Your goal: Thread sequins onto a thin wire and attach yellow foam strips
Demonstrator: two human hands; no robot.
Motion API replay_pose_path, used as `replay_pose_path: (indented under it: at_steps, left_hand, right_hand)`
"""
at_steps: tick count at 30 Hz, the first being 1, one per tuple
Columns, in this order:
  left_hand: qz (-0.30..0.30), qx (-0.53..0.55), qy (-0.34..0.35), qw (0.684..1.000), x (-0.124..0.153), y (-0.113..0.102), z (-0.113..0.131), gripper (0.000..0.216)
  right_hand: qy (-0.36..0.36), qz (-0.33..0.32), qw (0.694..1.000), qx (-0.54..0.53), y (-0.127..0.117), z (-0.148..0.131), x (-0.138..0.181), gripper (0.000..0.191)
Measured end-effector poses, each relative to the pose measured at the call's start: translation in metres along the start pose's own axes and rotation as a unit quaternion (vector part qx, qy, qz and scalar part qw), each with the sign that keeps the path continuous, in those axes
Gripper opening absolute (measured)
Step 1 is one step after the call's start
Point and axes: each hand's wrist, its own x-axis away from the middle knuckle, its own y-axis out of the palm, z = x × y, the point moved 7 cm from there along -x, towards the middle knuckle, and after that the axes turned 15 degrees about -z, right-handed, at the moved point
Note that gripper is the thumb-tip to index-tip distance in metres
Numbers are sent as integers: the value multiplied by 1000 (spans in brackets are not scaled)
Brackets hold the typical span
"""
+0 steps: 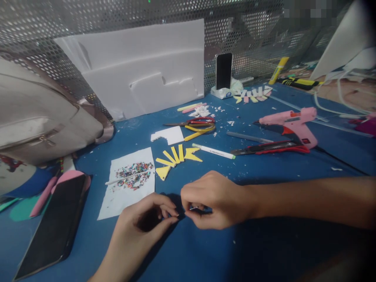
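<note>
Low over the blue table (117,250), my left hand (143,219) pinches thumb and forefinger together on something tiny and dark that I cannot make out. Close beside it, my right hand (211,199) is closed with its fingertips pressed together; a sliver of something shiny shows between them, too small to name. Behind my left hand lies a white paper sheet (102,207) with a heap of colourful glittery bits (135,174) and a thin white stick across them. Yellow cut strips (170,156) fan out beyond my hands, near a white marker (214,151).
Scissors (199,123), a red-and-black box cutter (270,147) and a pink glue gun (293,121) lie farther back. A dark phone (55,223) is at left, below a pale bag (44,113). Another phone (223,72) stands upright near white foam sheets (141,70) against a perforated metal panel.
</note>
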Motion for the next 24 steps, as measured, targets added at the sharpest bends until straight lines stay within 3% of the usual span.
replay_pose_path:
  at_steps: [24]
  left_hand:
    - [-3,6,10,1000,2,-1,-1,8]
  right_hand:
    - [-1,12,1000,-16,-1,0,0,8]
